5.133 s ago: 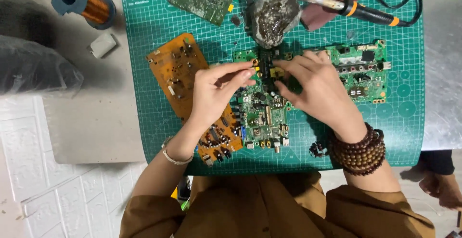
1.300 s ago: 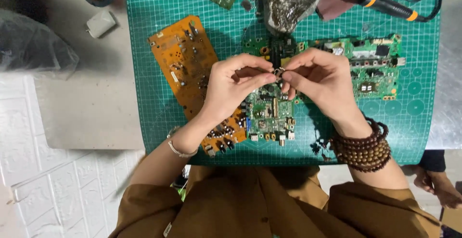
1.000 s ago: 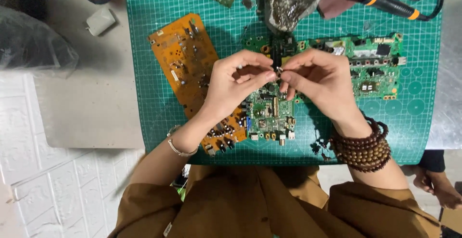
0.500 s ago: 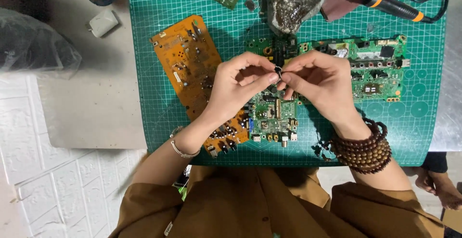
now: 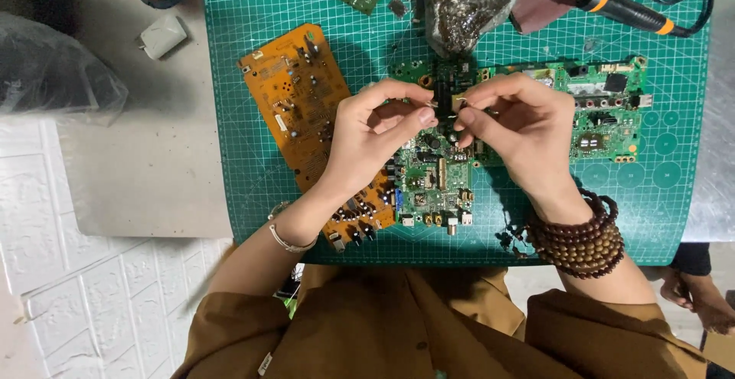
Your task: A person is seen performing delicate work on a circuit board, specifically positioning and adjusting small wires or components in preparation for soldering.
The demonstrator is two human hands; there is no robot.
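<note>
Above the green circuit board (image 5: 436,172), the left hand (image 5: 375,130) and right hand (image 5: 521,130) meet, fingers (image 5: 425,115) pinched together, wrists angled inward.

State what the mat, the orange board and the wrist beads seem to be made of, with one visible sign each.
Mat: probably soft matt plastic or rubber, green with a printed grid. Orange board: likely rigid laminate, flat with soldered parts. Wrist beads: apparently wood, brown with a dull sheen.
</note>
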